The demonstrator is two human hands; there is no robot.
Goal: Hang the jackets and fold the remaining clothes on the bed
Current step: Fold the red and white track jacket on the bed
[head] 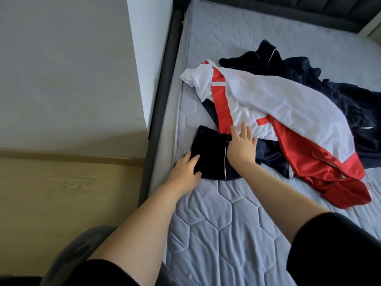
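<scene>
On the 9 o'clock edge of the navy garment (210, 153) the left grip (185, 172) is resting, fingers nearly straight on top of the cloth, thumb spread along its 6 o'clock edge; it is clasping nothing. The right grip (241, 145) is pressing flat, fingers straight and spread, across the garment's zip and onto the hem of the white-and-red jacket (268, 100). The navy garment is lying as a compact block on the mattress (226, 223), near the bed's 9 o'clock side, white piping showing. The jacket is sprawling from 11 to 4 o'clock of the right grip. A dark navy heap (329, 85) is sitting behind it at 1 o'clock, partly covered. The wooden floor (61, 193) is showing at 9 o'clock of the bed
</scene>
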